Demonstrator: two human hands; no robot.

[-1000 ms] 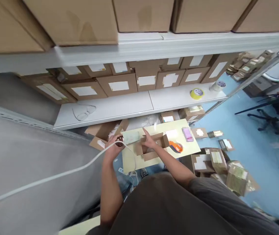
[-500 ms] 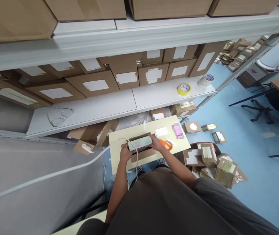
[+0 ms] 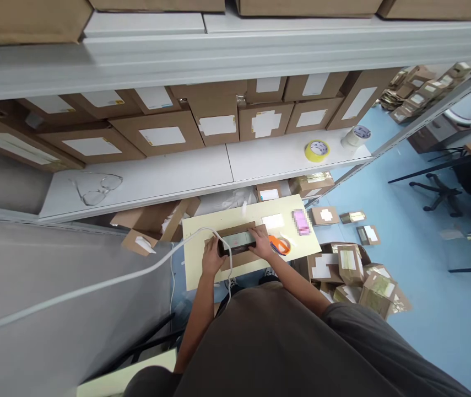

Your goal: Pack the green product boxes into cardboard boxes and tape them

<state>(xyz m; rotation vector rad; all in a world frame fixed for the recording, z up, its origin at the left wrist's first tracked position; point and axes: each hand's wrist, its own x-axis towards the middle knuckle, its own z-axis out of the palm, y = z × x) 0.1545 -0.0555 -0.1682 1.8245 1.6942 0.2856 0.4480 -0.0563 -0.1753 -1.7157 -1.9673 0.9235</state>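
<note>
A long pale green box (image 3: 240, 239) lies level within an open cardboard box (image 3: 241, 259), whose flaps spread out on the small cream table (image 3: 202, 278). My left hand (image 3: 212, 257) grips its left end, fingers bent over the edge. Its right end is gripped by my right hand (image 3: 261, 242), with fingers on the far side and thumb near. A white cable (image 3: 229, 256) hangs in front of the pale green box, close to my left hand. Just right of my right hand lies an orange tape-like ring or tool (image 3: 279, 245) I cannot make out fully.
A white paper (image 3: 273, 221) and a blurred pink item (image 3: 301, 221) lie on the table. Beyond it, a shelf (image 3: 169, 173) carries glasses (image 3: 97, 190), yellow tape (image 3: 317, 150) and labelled cartons (image 3: 218, 125). Several taped packages (image 3: 348, 264) are piled on the right.
Both hands have lowered the pale green box into the open cardboard box. It sat higher before, above the flaps. The view has shifted slightly.
</note>
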